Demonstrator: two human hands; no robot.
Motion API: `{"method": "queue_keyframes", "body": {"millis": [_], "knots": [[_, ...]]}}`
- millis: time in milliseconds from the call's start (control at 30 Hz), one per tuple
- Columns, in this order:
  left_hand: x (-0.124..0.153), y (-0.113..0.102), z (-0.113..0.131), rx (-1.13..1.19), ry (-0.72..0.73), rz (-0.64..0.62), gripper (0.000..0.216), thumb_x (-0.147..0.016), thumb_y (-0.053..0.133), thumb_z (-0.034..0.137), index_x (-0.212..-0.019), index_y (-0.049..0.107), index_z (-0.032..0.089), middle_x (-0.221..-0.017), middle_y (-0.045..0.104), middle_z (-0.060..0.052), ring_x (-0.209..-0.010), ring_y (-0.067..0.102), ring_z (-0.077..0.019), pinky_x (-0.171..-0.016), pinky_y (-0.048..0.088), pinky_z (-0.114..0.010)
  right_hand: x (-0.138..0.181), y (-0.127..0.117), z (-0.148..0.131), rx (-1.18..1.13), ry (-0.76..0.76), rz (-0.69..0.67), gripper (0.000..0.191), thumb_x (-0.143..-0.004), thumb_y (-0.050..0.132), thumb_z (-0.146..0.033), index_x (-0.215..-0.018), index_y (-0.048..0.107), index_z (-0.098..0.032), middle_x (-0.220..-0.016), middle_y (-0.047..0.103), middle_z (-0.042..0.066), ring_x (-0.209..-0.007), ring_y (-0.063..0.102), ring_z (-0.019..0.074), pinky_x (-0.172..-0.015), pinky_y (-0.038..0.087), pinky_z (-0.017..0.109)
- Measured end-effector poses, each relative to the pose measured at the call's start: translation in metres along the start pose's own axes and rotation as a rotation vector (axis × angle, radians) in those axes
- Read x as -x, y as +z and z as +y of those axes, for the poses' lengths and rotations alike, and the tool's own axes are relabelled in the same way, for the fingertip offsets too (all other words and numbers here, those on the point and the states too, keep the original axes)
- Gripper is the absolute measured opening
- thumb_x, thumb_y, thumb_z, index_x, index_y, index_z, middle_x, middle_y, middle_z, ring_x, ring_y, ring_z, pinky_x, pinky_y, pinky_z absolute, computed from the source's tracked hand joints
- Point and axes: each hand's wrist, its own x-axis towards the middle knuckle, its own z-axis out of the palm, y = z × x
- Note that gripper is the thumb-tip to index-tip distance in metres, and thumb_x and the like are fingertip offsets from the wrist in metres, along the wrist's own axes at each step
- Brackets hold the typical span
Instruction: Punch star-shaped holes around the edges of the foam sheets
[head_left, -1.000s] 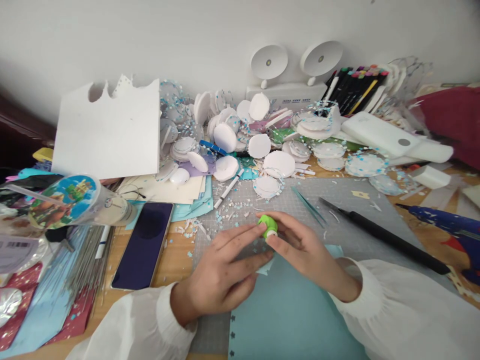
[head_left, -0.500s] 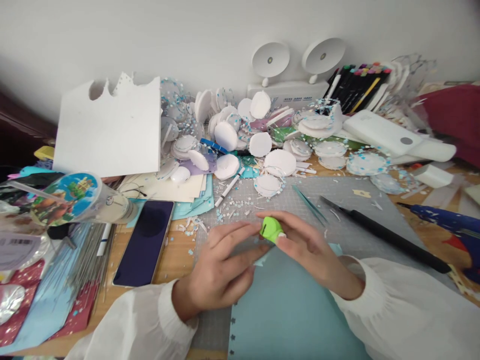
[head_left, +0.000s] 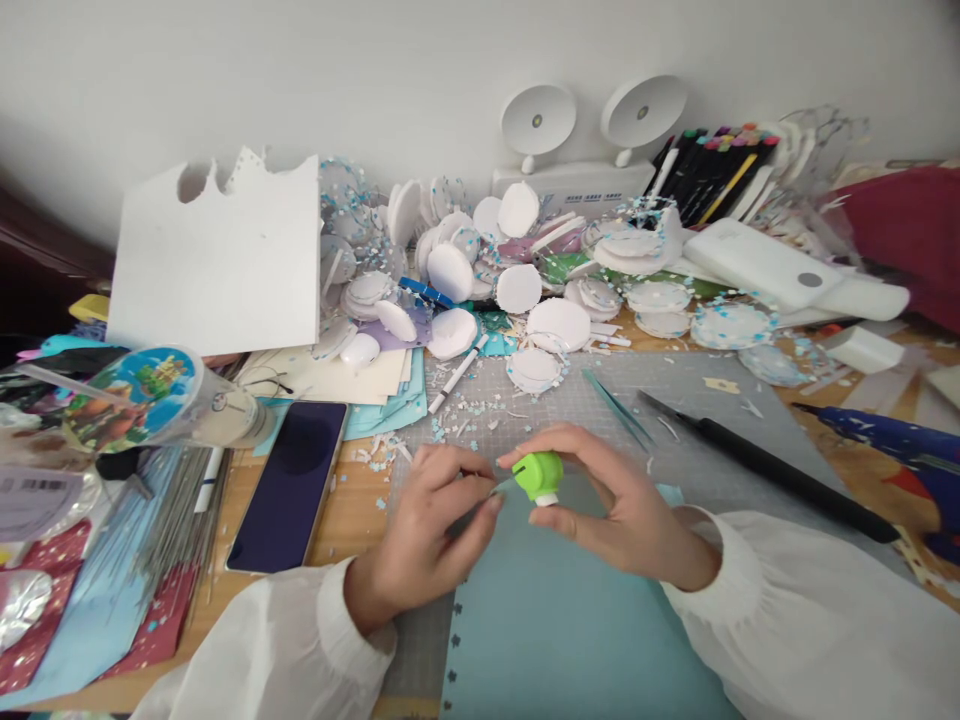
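Observation:
My right hand (head_left: 600,505) is closed around a small lime-green paper punch (head_left: 538,473), its thumb near the white part underneath and its fingers over the top. To the left of the punch, my left hand (head_left: 442,525) pinches an edge of light blue paper (head_left: 504,487) between thumb and fingers, right beside the punch's slot. I cannot tell whether the paper is in the slot. Beneath both hands lies a large light blue sheet (head_left: 577,620), with several small flower-shaped cutouts along its left edge.
Under the sheet is a grey cutting mat (head_left: 660,385), bearing teal tweezers (head_left: 619,408) and a black-handled knife (head_left: 780,470). A phone (head_left: 289,485) and a lidded cup (head_left: 172,400) stand left. Several white discs (head_left: 559,325) crowd the back; a blue glue gun (head_left: 892,435) lies right.
My left hand has drawn back and closed its fingers on the blue paper. The punch in my right hand has turned and shifted slightly left, and the sheet's left edge has moved slightly left.

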Motion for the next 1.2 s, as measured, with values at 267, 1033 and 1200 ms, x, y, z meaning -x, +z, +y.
{"method": "queue_keyframes", "body": {"millis": [267,1033,1200], "knots": [[0.0010,0.0002,0.0003,-0.007,-0.007,-0.015,0.013,-0.086,0.051,0.011,-0.093,0.059,0.017,-0.095,0.060,-0.006,-0.086,0.054,-0.0162,-0.076,0.039,-0.032,0.0000,0.0003,0.0012,-0.030,-0.022,-0.017,0.040,-0.082,0.066,-0.030,-0.117,0.048,-0.024,-0.106,0.065,0.007,-0.098,0.061,0.0201,-0.085,0.049,0.034],[0.0028,0.0043,-0.0043,-0.029,-0.002,-0.041,0.008,-0.089,0.050,0.013,-0.092,0.055,0.018,-0.088,0.059,-0.004,-0.080,0.053,-0.0149,-0.073,0.036,-0.031,-0.0006,0.0031,0.0031,0.123,-0.023,-0.034,0.036,-0.081,0.066,-0.031,-0.113,0.051,-0.024,-0.103,0.060,0.005,-0.095,0.057,0.0180,-0.084,0.047,0.031],[0.0032,0.0061,-0.0053,-0.021,-0.034,-0.061,0.009,-0.091,0.047,0.013,-0.085,0.053,0.017,-0.079,0.057,-0.002,-0.074,0.049,-0.0142,-0.068,0.035,-0.030,-0.0035,0.0036,0.0025,0.157,0.001,-0.058,0.034,-0.081,0.066,-0.030,-0.110,0.051,-0.024,-0.100,0.058,0.003,-0.092,0.055,0.0168,-0.083,0.045,0.030]]}}
